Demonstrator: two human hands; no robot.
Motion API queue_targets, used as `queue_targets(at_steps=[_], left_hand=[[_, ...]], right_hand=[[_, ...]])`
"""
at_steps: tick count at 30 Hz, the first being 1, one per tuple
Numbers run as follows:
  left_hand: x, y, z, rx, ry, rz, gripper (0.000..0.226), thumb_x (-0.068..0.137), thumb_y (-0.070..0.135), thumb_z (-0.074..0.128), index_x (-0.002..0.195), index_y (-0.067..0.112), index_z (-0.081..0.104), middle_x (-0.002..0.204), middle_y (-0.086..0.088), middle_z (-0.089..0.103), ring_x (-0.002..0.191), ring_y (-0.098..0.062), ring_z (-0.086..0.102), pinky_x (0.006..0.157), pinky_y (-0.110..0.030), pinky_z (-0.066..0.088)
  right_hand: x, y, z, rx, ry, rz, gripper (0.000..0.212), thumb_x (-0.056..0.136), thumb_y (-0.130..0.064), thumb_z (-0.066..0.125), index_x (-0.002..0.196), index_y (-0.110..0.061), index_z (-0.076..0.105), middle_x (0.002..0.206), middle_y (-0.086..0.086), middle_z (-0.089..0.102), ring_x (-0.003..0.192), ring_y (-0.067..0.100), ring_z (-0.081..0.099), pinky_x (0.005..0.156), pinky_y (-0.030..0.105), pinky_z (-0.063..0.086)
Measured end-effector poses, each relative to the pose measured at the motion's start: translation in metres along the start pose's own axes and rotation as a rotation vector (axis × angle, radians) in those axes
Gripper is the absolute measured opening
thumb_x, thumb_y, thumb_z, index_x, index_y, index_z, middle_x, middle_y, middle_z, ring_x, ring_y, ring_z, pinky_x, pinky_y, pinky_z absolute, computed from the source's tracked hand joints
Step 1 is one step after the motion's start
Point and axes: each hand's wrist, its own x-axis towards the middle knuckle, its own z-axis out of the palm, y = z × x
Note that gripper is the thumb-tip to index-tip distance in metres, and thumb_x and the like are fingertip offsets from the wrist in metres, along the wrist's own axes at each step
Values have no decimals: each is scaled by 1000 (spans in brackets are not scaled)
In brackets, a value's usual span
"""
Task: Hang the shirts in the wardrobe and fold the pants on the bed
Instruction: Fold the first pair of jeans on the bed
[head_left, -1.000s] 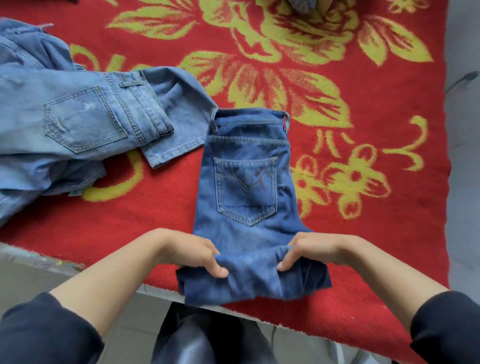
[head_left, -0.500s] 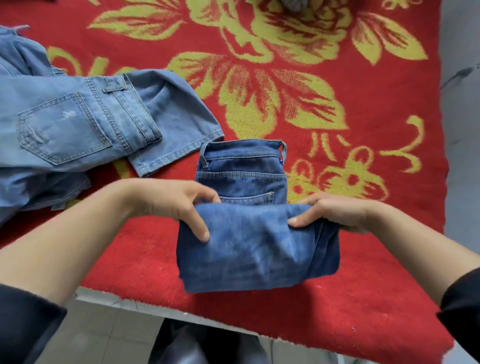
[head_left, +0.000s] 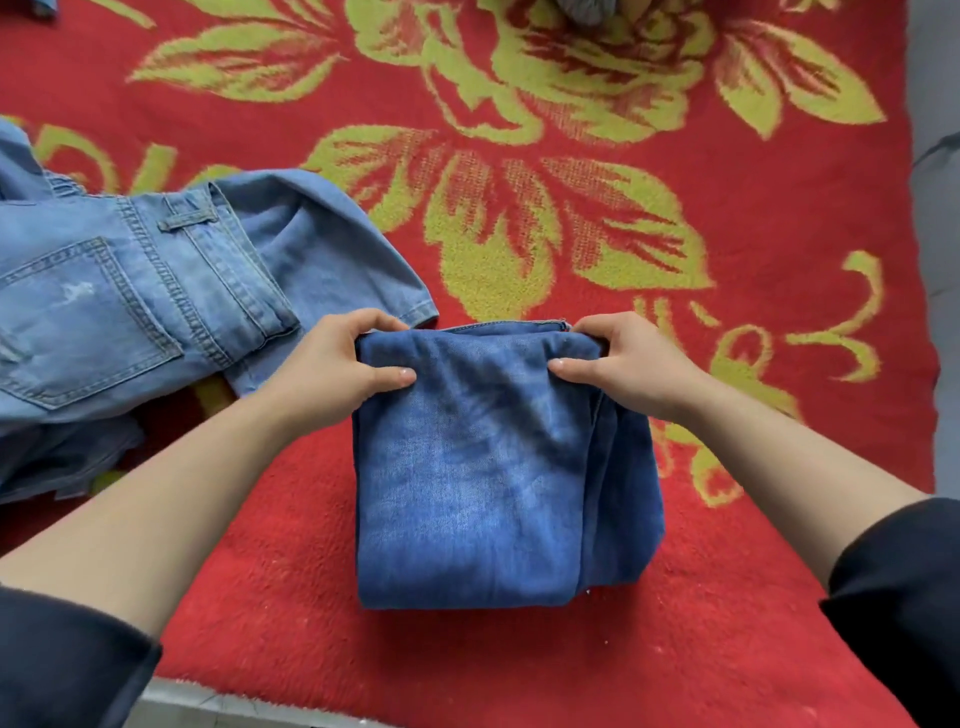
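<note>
Dark blue jeans (head_left: 483, 467) lie folded into a compact rectangle on the red flowered bed cover (head_left: 727, 597), near its front edge. My left hand (head_left: 332, 364) pinches the far left corner of the folded-over layer, thumb on top. My right hand (head_left: 628, 364) pinches the far right corner the same way. Only a thin strip of the waistband shows beyond the fold. A second pair, light blue jeans (head_left: 119, 312), lies loosely spread at the left, its back pocket facing up.
The bed's front edge (head_left: 218, 701) runs along the bottom left, with grey floor below it. A grey wall or floor strip (head_left: 935, 208) borders the bed on the right. A grey object (head_left: 592, 10) peeks in at the top edge.
Both hands carried the lower part of the dark jeans away from me and laid it over the pocket and waistband. The pocket is now covered.
</note>
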Motion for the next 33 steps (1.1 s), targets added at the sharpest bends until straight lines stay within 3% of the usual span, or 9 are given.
queue_targets(at_steps=[5, 8, 11, 15, 19, 22, 27, 30, 33], left_hand=[[9, -1, 26, 677, 243, 169, 49, 77, 24, 66, 125, 19, 54, 122, -12, 50, 118, -30, 41, 99, -40, 36], [13, 3, 43, 780, 154, 358, 61, 81, 33, 46, 140, 16, 43, 143, -15, 39, 135, -30, 31, 114, -42, 21], [25, -8, 54, 843, -51, 215, 67, 93, 51, 33, 151, 24, 17, 158, -7, 17, 146, -21, 11, 120, -42, 1], [41, -13, 56, 855, -145, 176, 67, 93, 52, 34, 151, 23, 17, 157, -3, 22, 145, -19, 16, 118, -39, 3], [52, -10, 50, 807, -212, 158, 67, 90, 51, 37, 148, 22, 25, 150, -2, 35, 137, -21, 32, 113, -38, 19], [53, -9, 45, 768, -261, 103, 75, 80, 58, 29, 147, 23, 29, 146, -4, 42, 132, -24, 37, 108, -40, 26], [53, -2, 42, 765, -303, 2, 76, 63, 56, 32, 131, 24, 47, 124, -6, 58, 114, -28, 42, 89, -43, 27], [44, -7, 41, 712, -360, -44, 81, 57, 56, 40, 133, 29, 46, 112, -6, 58, 108, -25, 37, 82, -37, 23], [24, -16, 45, 681, -378, -53, 92, 54, 54, 46, 143, 32, 36, 123, -5, 55, 117, -26, 35, 84, -35, 25]], right_hand=[[14, 5, 20, -305, 154, -112, 18, 86, -31, 66, 95, -16, 64, 88, 0, 61, 88, 22, 54, 77, 37, 43], [14, 5, 28, -471, 274, -302, 26, 87, -31, 59, 111, -24, 64, 112, -5, 60, 113, 18, 50, 98, 43, 29], [18, 3, 34, -416, 56, -290, 53, 85, -45, 55, 134, -27, 51, 142, -3, 48, 136, 13, 35, 113, 42, 17], [38, 10, 41, -502, -205, -100, 83, 86, -49, 58, 153, -22, 17, 161, 0, 14, 148, 14, 8, 119, 42, 13], [61, -1, 45, -525, -305, 41, 92, 76, -43, 67, 152, -24, 17, 160, 0, 19, 148, 15, 8, 116, 54, 4], [74, -13, 41, -531, -338, 115, 90, 64, -39, 75, 144, -24, 35, 142, 5, 48, 135, 25, 38, 110, 55, 18], [77, -36, 39, -603, -443, 124, 59, 54, -37, 80, 106, -19, 59, 100, 0, 63, 99, 29, 55, 92, 49, 28], [63, -41, 46, -570, -515, 176, 50, 52, -37, 81, 96, -21, 64, 95, -1, 66, 92, 27, 57, 95, 51, 26], [41, -41, 53, -488, -508, 160, 45, 51, -35, 82, 93, -25, 68, 90, -5, 68, 90, 23, 59, 89, 45, 31]])
